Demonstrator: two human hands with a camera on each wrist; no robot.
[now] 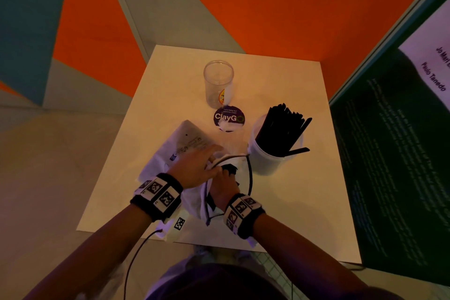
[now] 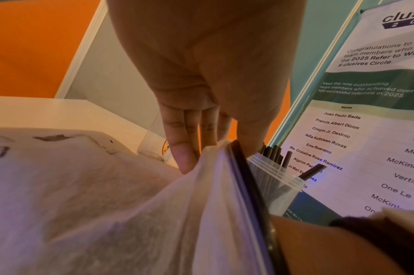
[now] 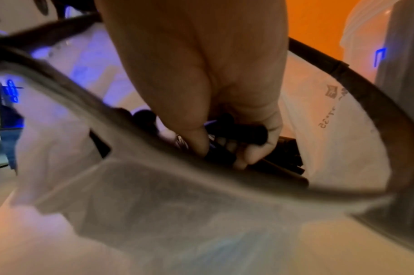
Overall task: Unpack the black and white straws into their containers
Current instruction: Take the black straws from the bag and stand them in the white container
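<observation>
two containers (image 1: pixel 218 83), one bag (image 1: pixel 185 146), two hands (image 1: pixel 194 165)

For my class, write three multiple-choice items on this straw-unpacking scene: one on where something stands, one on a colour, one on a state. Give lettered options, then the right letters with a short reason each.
1. Where does the clear cup stand on the table?
A. at the far side, beyond the round sticker
B. inside the bag
C. on the floor

2. What colour are the straws in the white tub?
A. white
B. black
C. red

3. What is the right hand doing?
A. resting flat on the table
B. lifting the clear cup
C. gripping black straws inside the white bag

Key: 1 A, the head view shows the cup upright past the sticker. 2 B, a dark bundle sticks out of the tub. 3 C, the right wrist view shows its fingers curled round straws in the bag, whose mouth the left hand holds.
</observation>
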